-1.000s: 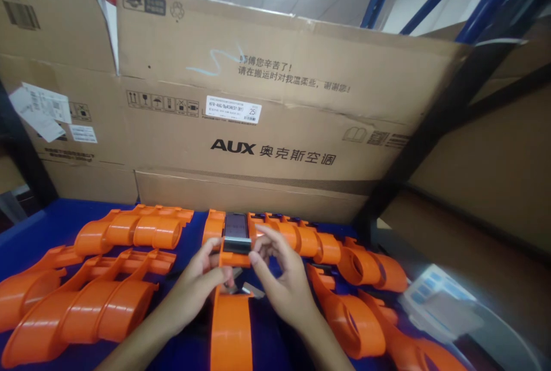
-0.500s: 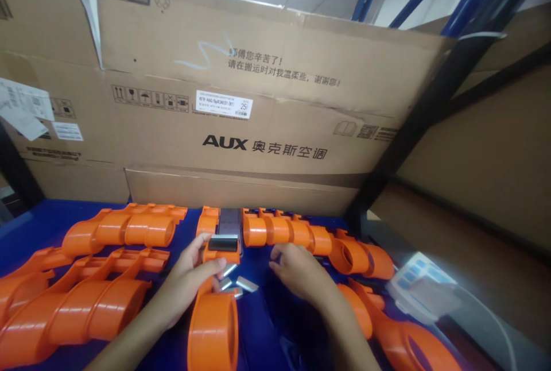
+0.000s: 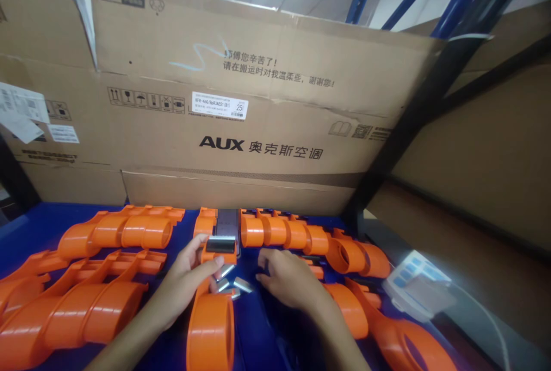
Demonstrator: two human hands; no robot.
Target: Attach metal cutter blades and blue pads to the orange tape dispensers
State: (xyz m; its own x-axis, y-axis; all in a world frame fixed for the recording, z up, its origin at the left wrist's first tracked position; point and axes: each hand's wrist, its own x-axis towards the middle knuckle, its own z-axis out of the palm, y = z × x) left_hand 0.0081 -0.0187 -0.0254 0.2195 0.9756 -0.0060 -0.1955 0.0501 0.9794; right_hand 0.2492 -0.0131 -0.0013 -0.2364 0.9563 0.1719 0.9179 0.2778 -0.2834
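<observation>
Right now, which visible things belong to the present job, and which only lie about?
In the job:
orange tape dispenser, in the left hand
loose metal strips, beside the right hand
other dispensers, probably

Seemingly just around:
AUX cardboard
white device

Extends a bare left forearm (image 3: 138, 319) diagonally up from the lower left of the frame, with the bare left hand (image 3: 187, 273) closed in a grip at lower centre, laying the thumb (image 3: 210, 266) toward the right. Reaches a bare right forearm (image 3: 338, 325) in from the lower right, curling the bare right hand (image 3: 286, 276) leftward, back uppermost, palm hidden, apart from the other.
</observation>
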